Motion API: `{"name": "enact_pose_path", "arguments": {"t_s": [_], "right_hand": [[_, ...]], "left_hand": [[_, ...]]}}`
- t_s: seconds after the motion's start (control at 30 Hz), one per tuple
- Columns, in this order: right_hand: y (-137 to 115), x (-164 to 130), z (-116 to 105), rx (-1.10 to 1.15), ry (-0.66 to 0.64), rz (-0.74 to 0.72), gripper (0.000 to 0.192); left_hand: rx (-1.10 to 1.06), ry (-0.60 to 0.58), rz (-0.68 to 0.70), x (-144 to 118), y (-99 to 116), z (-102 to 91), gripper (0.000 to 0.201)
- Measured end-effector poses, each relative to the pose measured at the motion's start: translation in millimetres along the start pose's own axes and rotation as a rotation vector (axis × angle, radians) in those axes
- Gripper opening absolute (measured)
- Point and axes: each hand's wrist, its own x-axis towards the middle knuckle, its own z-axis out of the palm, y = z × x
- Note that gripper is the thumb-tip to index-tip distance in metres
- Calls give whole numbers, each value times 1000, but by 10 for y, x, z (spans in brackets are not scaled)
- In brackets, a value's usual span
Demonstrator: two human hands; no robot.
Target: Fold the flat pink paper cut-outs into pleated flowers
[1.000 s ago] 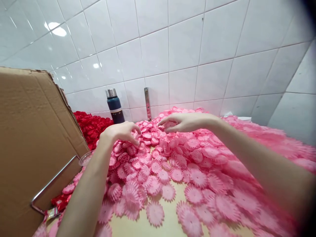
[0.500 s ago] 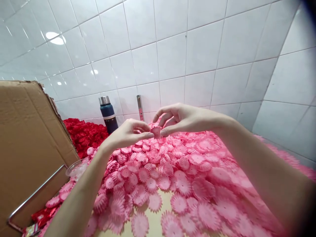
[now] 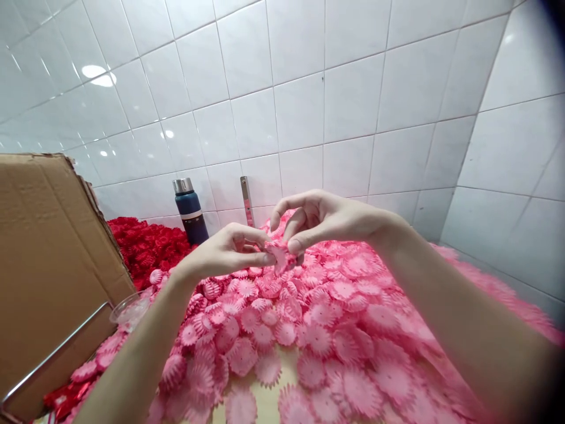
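A tall brown cardboard box flap (image 3: 53, 259) stands at the near left, and a wide heap of pink scalloped fabric petal discs (image 3: 335, 330) covers the table, with a pile of red petal discs (image 3: 145, 247) and a dark blue steel-capped flask (image 3: 189, 211), no writing legible on it, at the far left. Both forearms reach forward over the heap. The left hand (image 3: 225, 252) and right hand (image 3: 326, 221) meet fingertip to fingertip, each pinching one small pink petal disc (image 3: 279, 257) held just above the pile.

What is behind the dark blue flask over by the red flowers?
Right behind the flask there is only white tiled wall. The flask's body covers the spot where wall meets table, so that spot cannot be seen.
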Motion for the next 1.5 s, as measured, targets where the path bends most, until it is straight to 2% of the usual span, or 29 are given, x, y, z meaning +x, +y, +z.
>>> {"name": "enact_pose_path", "arguments": {"t_s": [0.1, 0.17, 0.23, 0.33, 0.4, 0.53, 0.63, 0.73, 0.87, 1.0, 1.23, 1.5], "right_hand": [[85, 30, -47, -117, 145, 87, 32], [153, 53, -67, -157, 180, 141, 34], [202, 72, -68, -182, 177, 179, 35], [208, 82, -37, -209, 159, 219, 37], [176, 81, -3, -214, 140, 236, 37], [120, 87, 69, -148, 20, 222, 34], [123, 95, 114, -56, -87, 202, 30], [154, 110, 153, 31, -170, 214, 31], [223, 164, 201, 40, -262, 291, 38], [297, 225, 237, 4, -332, 357, 37], [360, 252, 247, 4, -341, 400, 38], [381, 262, 243, -4, -351, 411, 44]], "left_hand": [[119, 226, -49, 80, -101, 43, 25], [151, 338, -62, 122, -143, 69, 31], [136, 331, -69, 129, -151, 79, 31], [31, 191, -80, 59, -129, 93, 33], [-57, 189, -76, -32, -119, 151, 41], [-164, 431, -17, -250, -131, 437, 34], [-242, 629, -72, -392, -164, 708, 37], [-299, 745, -89, -487, -233, 929, 36], [-383, 788, -69, -556, -379, 1102, 34], [-461, 764, -65, -592, -486, 1169, 34], [-503, 770, -106, -613, -525, 1205, 34], [-569, 771, -217, -636, -568, 1233, 37]]}}
